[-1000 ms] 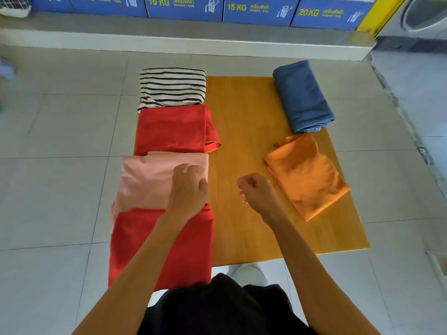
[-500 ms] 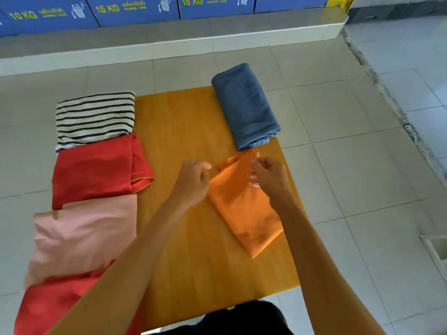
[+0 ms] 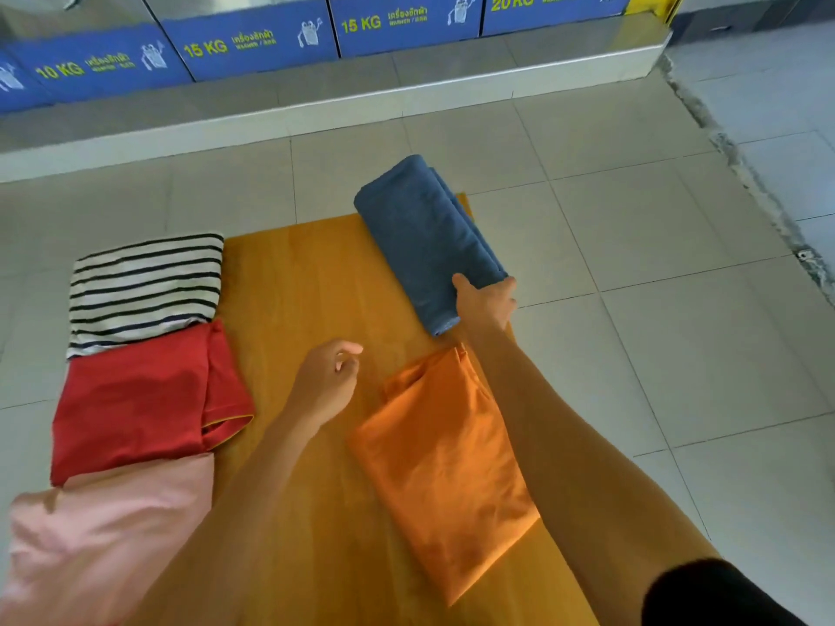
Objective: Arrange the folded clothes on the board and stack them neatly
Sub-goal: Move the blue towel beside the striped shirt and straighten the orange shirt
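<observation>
A yellow wooden board [image 3: 298,300] lies on the tiled floor. Along its left edge sit a folded striped garment [image 3: 144,286], a red one [image 3: 135,399] and a pink one [image 3: 108,526]. A folded orange garment [image 3: 443,463] lies on the board's right part. A folded blue garment [image 3: 420,237] rests at the far right corner, partly off the board. My right hand [image 3: 485,302] grips the blue garment's near end, thumb on top. My left hand [image 3: 327,384] hovers over the board left of the orange garment, fingers loosely curled, holding nothing.
Blue washing-machine panels [image 3: 253,42] marked with weights stand on a raised grey step [image 3: 316,110] at the back. Grey floor tiles [image 3: 677,354] surround the board. A rough floor seam [image 3: 745,173] runs along the right.
Both hands left the orange garment. My right hand reached forward and took hold of the blue garment's near end. My left hand drew back a little leftward. The camera shifted.
</observation>
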### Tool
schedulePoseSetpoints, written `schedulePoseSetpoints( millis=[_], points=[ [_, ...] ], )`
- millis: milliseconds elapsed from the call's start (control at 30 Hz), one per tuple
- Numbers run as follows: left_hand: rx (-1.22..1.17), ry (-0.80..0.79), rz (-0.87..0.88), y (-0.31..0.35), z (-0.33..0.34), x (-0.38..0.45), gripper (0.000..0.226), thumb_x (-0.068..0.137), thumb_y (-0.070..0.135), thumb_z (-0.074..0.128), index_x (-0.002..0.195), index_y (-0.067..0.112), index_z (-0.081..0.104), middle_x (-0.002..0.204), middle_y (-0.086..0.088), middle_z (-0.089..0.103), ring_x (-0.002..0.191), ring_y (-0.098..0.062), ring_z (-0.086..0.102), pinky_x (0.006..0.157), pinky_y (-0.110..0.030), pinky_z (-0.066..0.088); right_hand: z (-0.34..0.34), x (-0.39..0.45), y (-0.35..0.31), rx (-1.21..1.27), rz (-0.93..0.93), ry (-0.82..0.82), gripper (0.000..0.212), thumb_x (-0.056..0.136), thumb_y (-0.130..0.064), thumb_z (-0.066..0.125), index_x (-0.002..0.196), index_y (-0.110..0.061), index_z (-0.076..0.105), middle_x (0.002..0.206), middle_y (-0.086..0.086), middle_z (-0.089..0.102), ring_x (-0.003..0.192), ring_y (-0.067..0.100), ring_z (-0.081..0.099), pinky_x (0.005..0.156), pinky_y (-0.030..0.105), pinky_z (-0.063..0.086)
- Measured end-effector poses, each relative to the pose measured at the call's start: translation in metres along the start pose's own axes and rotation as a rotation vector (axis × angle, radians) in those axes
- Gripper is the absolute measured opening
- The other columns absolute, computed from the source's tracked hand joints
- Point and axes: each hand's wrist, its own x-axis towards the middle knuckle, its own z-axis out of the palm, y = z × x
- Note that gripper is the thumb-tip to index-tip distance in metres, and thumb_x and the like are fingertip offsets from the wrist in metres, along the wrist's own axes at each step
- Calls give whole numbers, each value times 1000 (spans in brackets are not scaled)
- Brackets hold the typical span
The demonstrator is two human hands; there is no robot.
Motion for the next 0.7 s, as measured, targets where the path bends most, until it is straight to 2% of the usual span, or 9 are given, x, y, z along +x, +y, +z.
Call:
schedulePoseSetpoints(
  millis=[67,133,167,267,367,433,533,600,700],
  points=[
    [-36,35,-57,-10,-7,10,27,100,17,45,121,18,62,130,-1,59,117,-15,55,87,-25,43,6,21,-10,-95,-117,-44,68,86,-36,70,143,-17,40,130,14,56,106,30,64,73,33,55],
    [-83,87,-124,-18,-13,20,29,100,17,47,127,15,57,134,-6,57,121,-20,55,89,-28,45,13,37,-28,-204,-235,-126,61,84,-31,70,139,-17,46,122,12,63,94,24,64,57,21,46],
    [-109,125,-156,-22,-16,26,34,99,17,49,132,13,53,137,-8,55,122,-22,54,90,-29,44,18,44,-36,-262,-285,-165,58,85,-29,70,137,-15,48,120,11,65,92,23,64,56,20,44],
    [-85,313,-180,-33,-27,47,49,96,19,54,143,9,40,141,-15,49,121,-28,55,91,-34,46,38,52,-53,-351,-387,-232,53,88,-30,68,135,-15,50,123,9,65,109,27,65,77,29,54],
    [103,466,-104,-42,-41,73,62,96,27,51,151,15,24,154,-15,31,140,-30,32,112,-45,33,69,48,-67,-306,-415,-311,42,94,-19,64,135,-15,55,122,8,66,117,27,63,74,19,49],
    [243,462,-26,-45,-51,91,69,97,35,47,155,20,12,162,-13,11,150,-28,9,120,-50,16,93,46,-74,-352,-451,-338,60,93,-25,67,148,-20,45,133,6,63,123,28,60,85,28,47],
    [271,403,-96,-47,-64,117,73,98,39,46,156,20,7,163,-16,-5,150,-32,-4,122,-49,7,125,41,-80,-380,-503,-381,78,92,-27,68,158,-27,28,141,5,59,126,28,57,89,31,45],
    [272,381,-175,-51,-71,128,75,98,39,46,156,20,4,162,-16,-10,149,-36,-5,121,-50,8,143,38,-81,-397,-510,-390,79,92,-27,67,159,-28,25,140,5,60,126,28,58,88,30,45],
    [338,358,-199,-63,-81,134,79,96,37,49,156,23,-1,162,-12,-12,149,-37,-4,119,-54,16,161,36,-84,-396,-514,-362,77,93,-27,66,159,-28,26,141,5,59,127,29,57,95,34,49]
  ],
)
